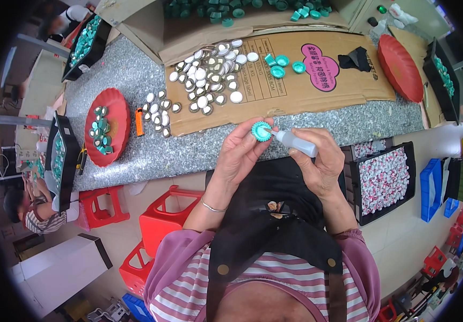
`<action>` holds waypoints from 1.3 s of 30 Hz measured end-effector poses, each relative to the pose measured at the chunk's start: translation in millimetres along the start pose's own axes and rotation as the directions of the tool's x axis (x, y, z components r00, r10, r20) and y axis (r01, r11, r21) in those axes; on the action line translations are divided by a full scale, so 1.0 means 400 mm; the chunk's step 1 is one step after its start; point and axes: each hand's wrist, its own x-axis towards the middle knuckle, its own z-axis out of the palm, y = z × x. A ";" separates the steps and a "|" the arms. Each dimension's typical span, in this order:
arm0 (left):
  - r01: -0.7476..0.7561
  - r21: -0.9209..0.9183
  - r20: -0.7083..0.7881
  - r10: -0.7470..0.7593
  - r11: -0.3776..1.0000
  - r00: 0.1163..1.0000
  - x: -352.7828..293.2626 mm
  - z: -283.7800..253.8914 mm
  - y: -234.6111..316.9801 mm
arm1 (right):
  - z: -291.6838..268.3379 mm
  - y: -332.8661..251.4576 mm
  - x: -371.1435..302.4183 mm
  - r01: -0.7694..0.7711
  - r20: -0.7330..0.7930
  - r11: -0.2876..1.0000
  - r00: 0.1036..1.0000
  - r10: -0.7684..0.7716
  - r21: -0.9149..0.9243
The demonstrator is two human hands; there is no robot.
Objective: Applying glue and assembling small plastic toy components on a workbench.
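My left hand [238,152] pinches a teal bottle cap-like piece with a ridged rim [261,131], its hollow side facing up. In my right hand [320,158] is a small translucent squeeze bottle [297,144], tilted so that its thin nozzle reaches into the cap. Beyond my hands, a flattened cardboard sheet [317,104] covers part of the speckled stone table. Several loose teal caps [298,67] lie on it. To their left spreads a heap of small round white and metallic discs [204,78].
A red scalloped tray [119,145] with finished-looking teal pieces stands left, beside an orange lighter [139,122]. Another red tray [399,67] is at right. An open bin [258,24] of teal caps stands behind. Red stools [161,220] and a black crate [384,182] flank me.
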 end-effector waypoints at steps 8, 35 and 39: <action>0.007 0.006 0.011 -0.007 1.000 1.000 -0.002 -0.004 -0.002 | -0.001 0.000 0.003 0.011 0.013 1.000 1.000 -0.011 -0.011; -0.095 0.179 0.025 0.092 0.979 0.995 0.009 -0.032 -0.009 | -0.010 0.009 0.003 -0.005 0.083 0.999 0.997 0.008 -0.033; -0.102 0.213 0.004 0.104 0.972 0.995 0.009 -0.034 -0.012 | -0.011 0.008 0.006 -0.023 0.109 0.999 0.994 0.028 -0.040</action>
